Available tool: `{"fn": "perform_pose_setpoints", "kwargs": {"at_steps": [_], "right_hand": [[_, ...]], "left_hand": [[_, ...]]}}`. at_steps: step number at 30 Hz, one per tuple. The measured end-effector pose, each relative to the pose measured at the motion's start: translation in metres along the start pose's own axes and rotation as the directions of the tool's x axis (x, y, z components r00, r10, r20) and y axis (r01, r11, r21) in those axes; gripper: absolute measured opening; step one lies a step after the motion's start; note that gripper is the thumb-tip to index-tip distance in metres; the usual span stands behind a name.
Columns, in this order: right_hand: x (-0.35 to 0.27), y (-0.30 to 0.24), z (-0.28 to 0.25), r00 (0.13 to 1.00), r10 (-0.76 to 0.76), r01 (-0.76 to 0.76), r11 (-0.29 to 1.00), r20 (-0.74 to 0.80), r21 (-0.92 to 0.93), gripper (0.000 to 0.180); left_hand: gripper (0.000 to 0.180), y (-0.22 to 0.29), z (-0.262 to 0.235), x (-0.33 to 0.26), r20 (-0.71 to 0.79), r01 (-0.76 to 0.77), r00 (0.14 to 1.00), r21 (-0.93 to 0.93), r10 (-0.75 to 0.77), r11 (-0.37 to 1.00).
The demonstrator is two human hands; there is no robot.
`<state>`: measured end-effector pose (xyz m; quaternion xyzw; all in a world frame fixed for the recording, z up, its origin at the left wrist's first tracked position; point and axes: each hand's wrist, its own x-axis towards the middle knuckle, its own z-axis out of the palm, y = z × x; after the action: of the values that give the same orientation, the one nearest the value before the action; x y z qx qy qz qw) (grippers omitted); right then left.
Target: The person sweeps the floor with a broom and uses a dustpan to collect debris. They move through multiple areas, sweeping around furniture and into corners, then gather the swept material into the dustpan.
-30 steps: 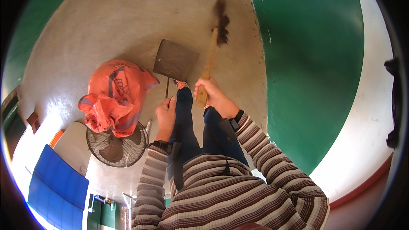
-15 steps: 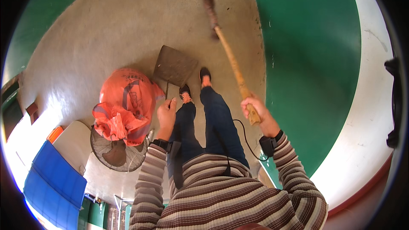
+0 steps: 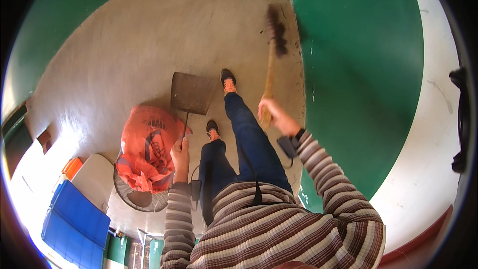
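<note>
My right hand (image 3: 277,114) grips the wooden handle of a short broom (image 3: 271,69). Its dark, motion-blurred bristles meet the floor close to the foot of the green wall. In my left hand (image 3: 180,155) is the thin rod handle of a flat, dark dustpan (image 3: 191,93), whose pan lies ahead of my feet, a little to the left. Just left of that hand bulges a full orange-red plastic bag (image 3: 149,142) with dark printing, its gathered top toward me.
A round fan with a wire guard (image 3: 137,197) lies beside the bag. Farther left are a blue panel-like thing (image 3: 74,224) and a pale rounded board (image 3: 94,177). The green wall (image 3: 353,79) borders the concrete floor (image 3: 134,45) on the right.
The broom head has swung right and nearer the green wall, and my right hand has moved left. My right-side foot has stepped forward. The dustpan has shifted slightly left in view.
</note>
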<state>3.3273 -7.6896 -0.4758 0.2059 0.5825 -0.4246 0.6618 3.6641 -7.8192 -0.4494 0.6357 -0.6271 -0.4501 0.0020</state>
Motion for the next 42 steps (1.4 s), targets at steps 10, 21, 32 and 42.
{"fn": "perform_pose_setpoints", "kwargs": {"at_steps": [10, 21, 32, 42], "right_hand": [[-0.094, -0.156, -0.031, 1.000, -0.009, 0.009, 1.000, 0.028, -0.010, 0.043], [0.117, -0.429, -0.021, 0.370, -0.649, 0.914, 0.125, 0.665, -0.386, 0.044], [0.083, -0.151, 0.034, 0.969, -0.215, 0.082, 0.736, -0.117, -0.672, 0.090], [-0.103, -0.063, 0.000, 0.999, 0.029, -0.014, 0.757, 0.012, -0.653, 0.088]], "left_hand": [[0.038, 0.041, 0.006, 0.042, 0.003, 0.119, 0.993, 0.005, -0.119, 0.993], [0.037, 0.061, 0.010, 0.049, 0.020, 0.160, 0.987, -0.051, -0.159, 0.986], [0.036, 0.054, 0.004, 0.053, -0.014, 0.161, 0.986, -0.093, -0.163, 0.983], [0.036, 0.019, -0.013, 0.055, -0.026, 0.078, 0.996, -0.067, -0.080, 0.995]]}}
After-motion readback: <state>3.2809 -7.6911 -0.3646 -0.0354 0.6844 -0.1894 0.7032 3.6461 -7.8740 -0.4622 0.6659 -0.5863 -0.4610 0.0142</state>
